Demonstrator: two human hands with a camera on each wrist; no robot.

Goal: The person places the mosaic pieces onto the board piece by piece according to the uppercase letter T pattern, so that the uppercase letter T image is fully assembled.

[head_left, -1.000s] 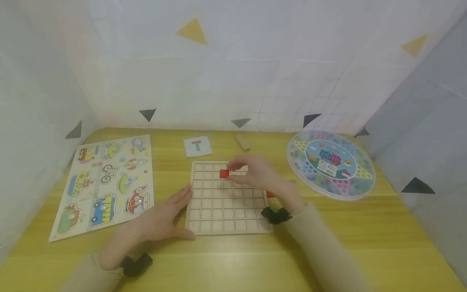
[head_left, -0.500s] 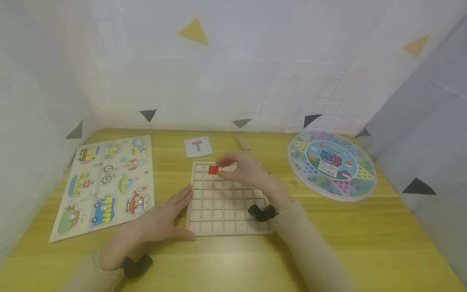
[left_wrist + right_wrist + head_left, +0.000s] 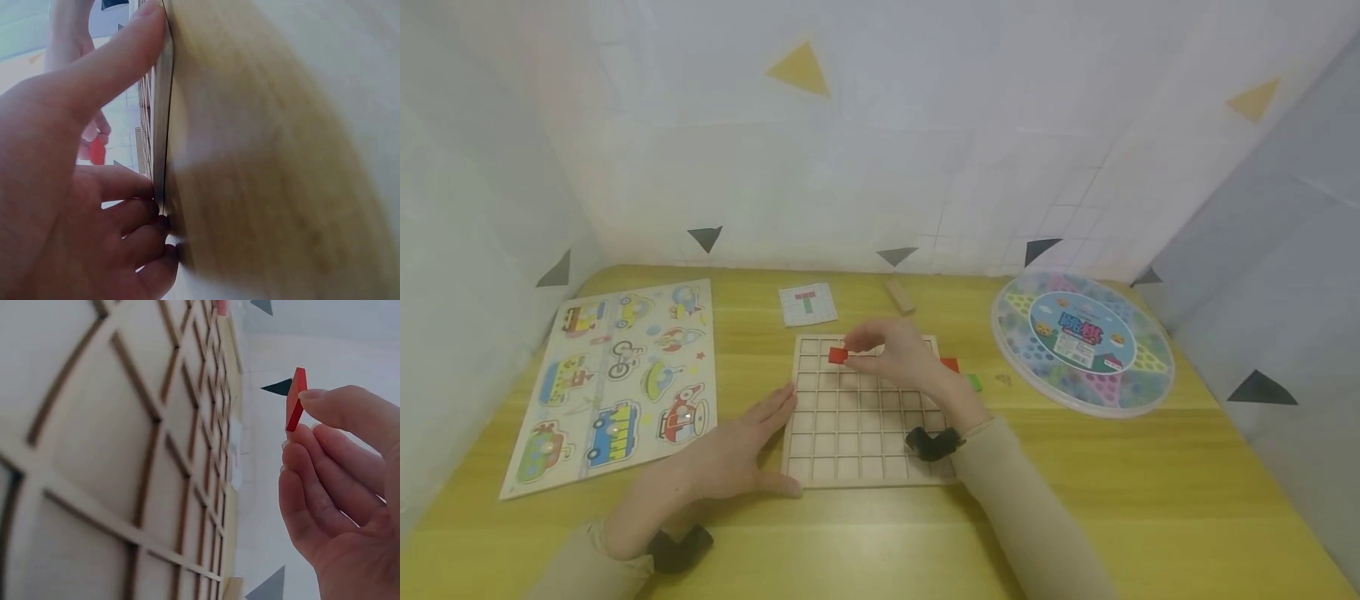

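Observation:
My right hand (image 3: 898,354) pinches a small red square tile (image 3: 838,356) between thumb and fingertips, over the far left part of a wooden grid board (image 3: 871,479). The right wrist view shows the tile (image 3: 296,400) tilted on edge, apart from the board's raised grid lines (image 3: 156,419). My left hand (image 3: 730,454) rests along the board's left side, its fingers extended to the edge and the thumb by the near corner. In the left wrist view, thumb and fingertips (image 3: 150,250) touch the board's rim (image 3: 161,106).
A red tile (image 3: 950,365) and a green tile (image 3: 974,382) lie right of the board, partly behind the right wrist. Behind it are a card with a T pattern (image 3: 807,305) and a wooden block (image 3: 899,296). A vehicle puzzle (image 3: 617,375) lies left, a round game box (image 3: 1082,342) right.
My right hand has moved left over the board with the red tile, then stayed near there. The tiles right of the board show more now. The left hand has not moved.

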